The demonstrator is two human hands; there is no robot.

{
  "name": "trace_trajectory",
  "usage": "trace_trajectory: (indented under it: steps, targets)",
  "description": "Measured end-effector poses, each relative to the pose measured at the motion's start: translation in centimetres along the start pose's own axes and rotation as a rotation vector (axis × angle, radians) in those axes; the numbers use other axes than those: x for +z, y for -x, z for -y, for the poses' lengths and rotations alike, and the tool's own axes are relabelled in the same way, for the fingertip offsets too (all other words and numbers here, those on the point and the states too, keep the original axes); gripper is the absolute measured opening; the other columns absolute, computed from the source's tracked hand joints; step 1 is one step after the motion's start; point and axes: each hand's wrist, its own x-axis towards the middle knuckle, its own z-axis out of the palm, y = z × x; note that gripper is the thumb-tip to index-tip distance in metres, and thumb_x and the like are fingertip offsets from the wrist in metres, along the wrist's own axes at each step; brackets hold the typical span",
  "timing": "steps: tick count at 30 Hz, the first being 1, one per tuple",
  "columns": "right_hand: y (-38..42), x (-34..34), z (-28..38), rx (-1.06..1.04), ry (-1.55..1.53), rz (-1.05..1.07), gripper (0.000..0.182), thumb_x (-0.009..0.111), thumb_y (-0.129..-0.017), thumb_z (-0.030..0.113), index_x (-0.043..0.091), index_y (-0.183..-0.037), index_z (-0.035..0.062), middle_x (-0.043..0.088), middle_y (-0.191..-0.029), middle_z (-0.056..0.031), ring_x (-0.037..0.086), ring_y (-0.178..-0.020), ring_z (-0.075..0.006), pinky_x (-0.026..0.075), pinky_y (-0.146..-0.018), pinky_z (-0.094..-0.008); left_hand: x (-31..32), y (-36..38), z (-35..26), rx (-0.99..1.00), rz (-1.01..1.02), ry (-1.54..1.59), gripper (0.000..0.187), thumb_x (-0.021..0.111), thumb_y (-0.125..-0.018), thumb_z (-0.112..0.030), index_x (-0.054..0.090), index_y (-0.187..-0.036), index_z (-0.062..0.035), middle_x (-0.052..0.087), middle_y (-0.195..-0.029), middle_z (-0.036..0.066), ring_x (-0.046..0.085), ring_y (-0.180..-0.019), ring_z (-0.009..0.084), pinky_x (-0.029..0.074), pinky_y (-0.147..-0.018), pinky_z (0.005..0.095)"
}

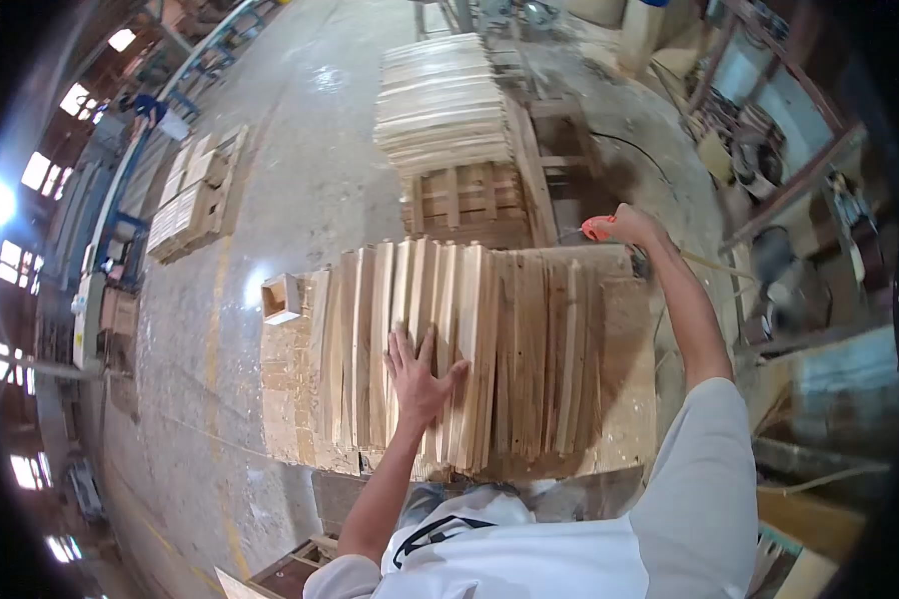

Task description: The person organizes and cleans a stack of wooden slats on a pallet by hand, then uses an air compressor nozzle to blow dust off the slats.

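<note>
My left hand (422, 387) lies with fingers spread on a row of narrow wooden strips (474, 339), packed side by side across a wooden worktable (624, 399). Some strips under and near the hand stand higher than those to the right. At the table's far right corner, my right hand (629, 226) is closed around an orange air blow gun (598, 228). Its thin nozzle points left, beyond the far ends of the strips. My fingers partly hide the handle.
A small open wooden box (281, 299) sits at the table's left edge. Behind the table stands a tall stack of pale boards (442, 100). More stacked wood (192, 195) is on the floor at left, near a distant person (148, 108). Machinery (759, 155) lines the right.
</note>
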Motion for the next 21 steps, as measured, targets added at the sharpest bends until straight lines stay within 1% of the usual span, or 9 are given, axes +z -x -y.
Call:
trace_trajectory:
  steps: [3, 5, 6, 9, 11, 14, 19, 20, 21]
  targets:
    - [-4.3, 0.5, 3.6, -0.103, -0.014, 0.016, 0.057, 0.072, -0.069, 0.057, 0.071, -0.067, 0.0000, 0.068, -0.066, -0.0150, 0.065, -0.059, -0.0233, 0.048, -0.054, -0.0364, 0.0, 0.0, 0.0, -0.004, 0.010, -0.025, 0.091, 0.057, -0.075, -0.077, 0.041, -0.147, -0.0215, 0.011, -0.158, 0.020, 0.011, -0.146, 0.0424, 0.011, -0.116, 0.0603]
    - [-5.4, 0.6, 7.8, -0.090, -0.142, 0.233, 0.057, 0.073, -0.069, 0.058, 0.070, -0.066, 0.0007, 0.068, -0.067, -0.0149, 0.065, -0.061, -0.0231, 0.047, -0.055, -0.0366, 0.0, -0.2, 0.0, -0.012, 0.013, -0.032, 0.093, 0.058, -0.074, -0.078, 0.042, -0.146, -0.0214, 0.012, -0.158, 0.021, 0.012, -0.146, 0.0413, 0.011, -0.117, 0.0577]
    - [-5.8, 1.0, 9.6, -0.152, -0.113, 0.222, 0.063, 0.068, -0.070, 0.064, 0.070, -0.073, 0.0010, 0.068, -0.072, -0.0161, 0.068, -0.070, -0.0278, 0.049, -0.063, -0.0397, 0.0, -0.3, 0.0, -0.031, 0.004, -0.040, 0.093, 0.058, -0.074, -0.078, 0.042, -0.146, -0.0214, 0.012, -0.158, 0.021, 0.012, -0.146, 0.0413, 0.011, -0.117, 0.0577]
    - [-8.3, 2.9, 14.0, -0.267, -0.112, 0.232, 0.065, 0.067, -0.070, 0.065, 0.069, -0.069, 0.0006, 0.068, -0.072, -0.0165, 0.067, -0.070, -0.0271, 0.048, -0.061, -0.0392, -0.2, -0.6, -0.2, -0.020, -0.007, -0.004, 0.091, 0.061, -0.073, -0.075, 0.046, -0.143, -0.0183, 0.013, -0.157, 0.023, 0.013, -0.145, 0.0416, 0.013, -0.114, 0.0616]
    - [-8.2, 2.6, 17.2, -0.266, -0.131, 0.317, 0.067, 0.065, -0.071, 0.067, 0.068, -0.066, 0.0003, 0.068, -0.068, -0.0166, 0.068, -0.069, -0.0271, 0.050, -0.061, -0.0386, -0.5, -0.6, -0.4, -0.041, 0.049, -0.035, 0.093, 0.059, -0.072, -0.078, 0.044, -0.145, -0.0210, 0.013, -0.157, 0.022, 0.013, -0.146, 0.0389, 0.012, -0.117, 0.0559]
    - [-8.1, 1.5, 20.8, -0.327, -0.089, 0.304, 0.066, 0.061, -0.075, 0.065, 0.065, -0.062, -0.0003, 0.065, -0.058, -0.0160, 0.068, -0.059, -0.0266, 0.052, -0.059, -0.0386, -0.6, -0.6, -0.3, -0.048, 0.045, -0.021, 0.092, 0.061, -0.072, -0.076, 0.044, -0.145, -0.0216, 0.013, -0.158, 0.021, 0.011, -0.146, 0.0386, 0.012, -0.117, 0.0567]
    - [-8.2, -0.9, 22.8, -0.397, -0.070, 0.321, 0.067, 0.061, -0.075, 0.063, 0.064, -0.062, -0.0021, 0.065, -0.057, -0.0151, 0.067, -0.054, -0.0253, 0.052, -0.055, -0.0378, -0.6, -0.7, -0.2, -0.038, 0.040, -0.018, 0.091, 0.064, -0.072, -0.073, 0.044, -0.145, -0.0223, 0.012, -0.158, 0.021, 0.012, -0.147, 0.0386, 0.014, -0.116, 0.0573]
    - [-8.0, -1.4, 22.8, -0.429, -0.055, 0.305, 0.067, 0.061, -0.075, 0.063, 0.064, -0.063, -0.0031, 0.064, -0.057, -0.0151, 0.067, -0.054, -0.0255, 0.052, -0.054, -0.0380, -0.4, -0.7, -0.2, -0.024, 0.000, 0.034, 0.090, 0.063, -0.072, -0.073, 0.049, -0.142, -0.0185, 0.015, -0.157, 0.022, 0.015, -0.145, 0.0409, 0.015, -0.113, 0.0616]
    - [-7.7, -2.0, 22.4, -0.459, -0.038, 0.287, 0.068, 0.062, -0.075, 0.063, 0.064, -0.064, -0.0040, 0.063, -0.056, -0.0151, 0.066, -0.054, -0.0256, 0.052, -0.054, -0.0382, -0.4, -0.6, -0.3, -0.018, 0.007, 0.045, 0.090, 0.063, -0.072, -0.073, 0.049, -0.142, -0.0185, 0.015, -0.157, 0.022, 0.015, -0.145, 0.0409, 0.015, -0.113, 0.0616]
